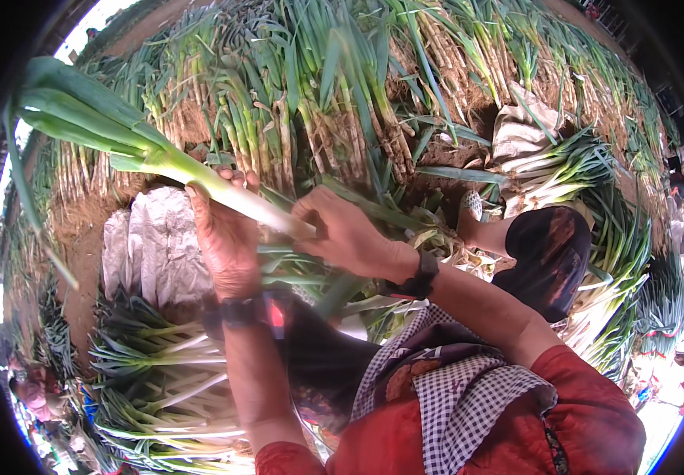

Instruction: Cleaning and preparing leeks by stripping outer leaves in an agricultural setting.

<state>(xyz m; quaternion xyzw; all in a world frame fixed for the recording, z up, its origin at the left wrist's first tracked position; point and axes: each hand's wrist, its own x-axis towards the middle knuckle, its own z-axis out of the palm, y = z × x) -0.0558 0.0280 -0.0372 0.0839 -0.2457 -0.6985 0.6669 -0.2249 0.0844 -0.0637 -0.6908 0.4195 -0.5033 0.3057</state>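
Note:
A long leek point(169, 161) slants across in front of me, its green leaves at the upper left and its white root end towards the middle. My left hand point(227, 237) is closed around the stalk from below, the thumb on the near side and fingertips showing over the top. At the white end, my right hand point(351, 233) pinches the stalk between bent fingers. Whether it also holds a small tool or a peeled layer is hidden. Under my hands lie loose leaves and pale trimmings point(437, 240). Both wrists wear dark bands.
Rows of uncleaned leeks point(278, 134) with earthy roots stretch across the far side. Clean white leeks point(187, 372) are piled at the near left, and another pile point(607, 297) lies at the right. Pale sacks point(163, 245) lie left of my hands. My bent knee point(548, 249) rises at the right.

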